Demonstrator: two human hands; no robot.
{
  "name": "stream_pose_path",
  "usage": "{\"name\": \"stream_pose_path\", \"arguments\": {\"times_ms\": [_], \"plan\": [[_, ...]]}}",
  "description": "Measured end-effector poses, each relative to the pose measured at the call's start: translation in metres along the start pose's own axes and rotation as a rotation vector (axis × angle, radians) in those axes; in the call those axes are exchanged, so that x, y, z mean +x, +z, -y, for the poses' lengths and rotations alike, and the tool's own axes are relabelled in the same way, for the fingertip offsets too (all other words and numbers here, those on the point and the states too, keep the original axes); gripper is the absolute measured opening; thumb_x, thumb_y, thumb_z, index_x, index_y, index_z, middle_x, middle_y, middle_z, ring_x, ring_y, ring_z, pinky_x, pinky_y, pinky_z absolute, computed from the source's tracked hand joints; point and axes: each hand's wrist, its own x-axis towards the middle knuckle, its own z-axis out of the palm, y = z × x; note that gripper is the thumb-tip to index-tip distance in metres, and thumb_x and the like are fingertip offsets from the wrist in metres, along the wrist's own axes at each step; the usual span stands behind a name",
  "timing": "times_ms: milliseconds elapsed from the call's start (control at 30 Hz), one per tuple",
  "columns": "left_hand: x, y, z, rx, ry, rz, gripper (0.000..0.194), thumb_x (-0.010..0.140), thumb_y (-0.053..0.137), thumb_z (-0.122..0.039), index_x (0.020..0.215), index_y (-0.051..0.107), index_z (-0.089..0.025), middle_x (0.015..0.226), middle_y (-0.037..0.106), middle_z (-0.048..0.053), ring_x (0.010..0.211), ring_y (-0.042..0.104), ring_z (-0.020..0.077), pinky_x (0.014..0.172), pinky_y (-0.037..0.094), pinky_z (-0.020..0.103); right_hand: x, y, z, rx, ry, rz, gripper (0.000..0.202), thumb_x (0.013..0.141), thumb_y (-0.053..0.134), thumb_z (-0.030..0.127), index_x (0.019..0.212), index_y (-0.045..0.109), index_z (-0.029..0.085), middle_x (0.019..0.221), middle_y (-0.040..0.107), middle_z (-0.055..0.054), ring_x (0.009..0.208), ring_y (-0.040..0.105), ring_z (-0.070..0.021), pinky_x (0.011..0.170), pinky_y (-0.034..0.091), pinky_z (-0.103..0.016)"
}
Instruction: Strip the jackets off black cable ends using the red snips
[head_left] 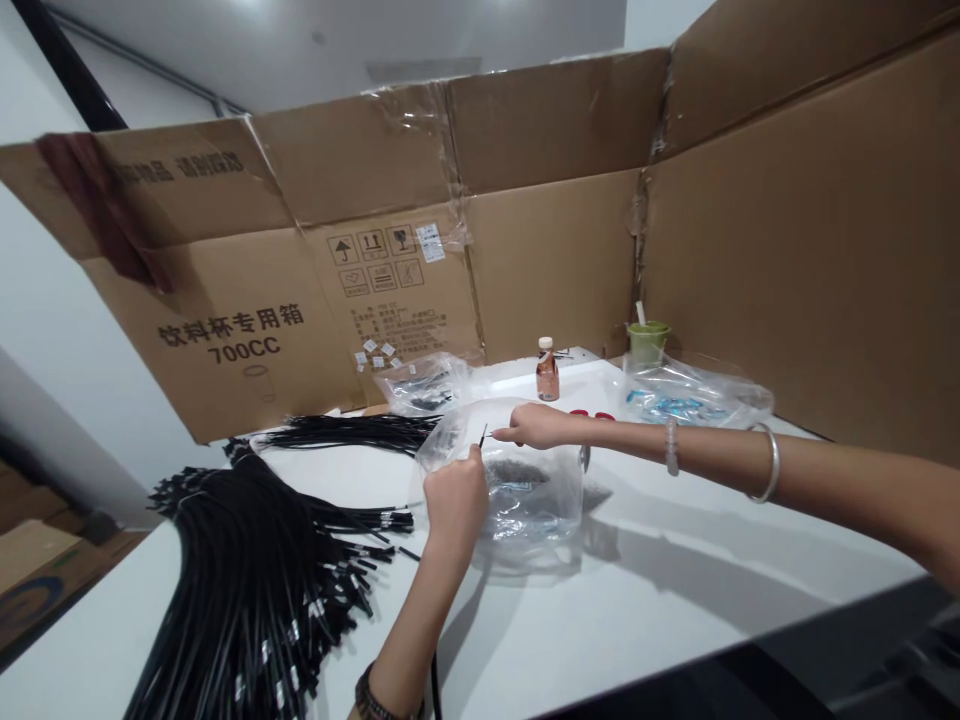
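Note:
My left hand [456, 500] is closed around a black cable [482, 437], whose thin end sticks up past the thumb. A length of the same cable hangs down beside my left forearm. Just right of that end, my right hand [534, 425] is closed in a pinch, its fingertips close to the tip. Whatever sits between those fingertips is too small to make out. Beneath both hands lies a clear plastic bag [525, 535] with a heap of small dark grey parts [514, 472] inside. To the left, a large bundle of black cables [240, 560] spreads over the white table [637, 620].
Another black cable bundle [360, 432] lies farther back, near a clear bag [431, 385]. A small bottle [547, 372], a green cup [648, 343] and a bag with blue items [675, 405] stand behind my right arm. Red handles [604, 416] show there too. Cardboard walls [555, 270] enclose the back.

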Motion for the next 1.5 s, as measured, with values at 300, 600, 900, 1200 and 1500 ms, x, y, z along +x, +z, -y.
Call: {"name": "stream_pose_path", "arguments": {"times_ms": [300,600,900,1200,1500], "plan": [[0.0,0.006,0.001,-0.059,0.008,-0.003,0.036,0.096,0.053,-0.036,0.126,0.056,-0.017,0.099,0.067,0.005,0.087,0.066,0.0193,0.082,0.054,0.043,0.007,0.005,0.008,-0.084,0.029,0.034,0.03,0.096,0.058,0.039,0.111,0.063,0.013,0.11,0.064,-0.008,0.097,0.064,-0.0213,0.086,0.054,-0.041],[0.003,0.011,0.004,-0.369,-0.088,-0.011,0.028,0.094,0.057,-0.035,0.112,0.063,-0.016,0.108,0.067,0.007,0.103,0.063,0.0228,0.095,0.048,0.05,0.009,0.003,0.014,-0.09,0.077,0.022,0.032,0.096,0.058,0.038,0.117,0.06,0.014,0.116,0.062,-0.009,0.101,0.063,-0.0222,0.087,0.054,-0.042],[0.025,0.0,0.022,-1.239,-0.221,0.234,0.035,0.097,0.049,-0.045,0.099,0.063,-0.013,0.067,0.056,-0.004,0.045,0.046,0.006,0.044,0.042,0.021,0.001,-0.019,-0.008,0.098,-0.004,-0.065,0.036,0.098,0.053,0.047,0.099,0.064,0.012,0.091,0.065,-0.004,0.079,0.064,-0.0166,0.075,0.054,-0.034],[0.008,-0.023,0.012,-1.958,-0.255,0.429,0.033,0.1,0.044,-0.026,0.072,0.056,-0.014,0.043,0.033,-0.012,0.031,0.026,0.0029,0.035,0.033,0.016,-0.054,-0.025,-0.015,0.245,-0.23,-0.183,0.024,0.096,0.054,0.037,0.097,0.058,0.013,0.085,0.06,-0.004,0.073,0.051,-0.0129,0.061,0.037,-0.023],[-0.084,-0.041,-0.003,-2.257,-0.236,0.605,0.032,0.097,0.045,-0.027,0.072,0.062,-0.017,0.033,0.026,-0.012,0.024,0.01,0.0025,0.026,0.028,0.01,-0.147,-0.007,-0.006,0.137,-0.486,-0.404,0.028,0.099,0.049,0.041,0.107,0.059,0.016,0.071,0.061,0.0,0.059,0.053,-0.013,0.056,0.032,-0.024]]}}
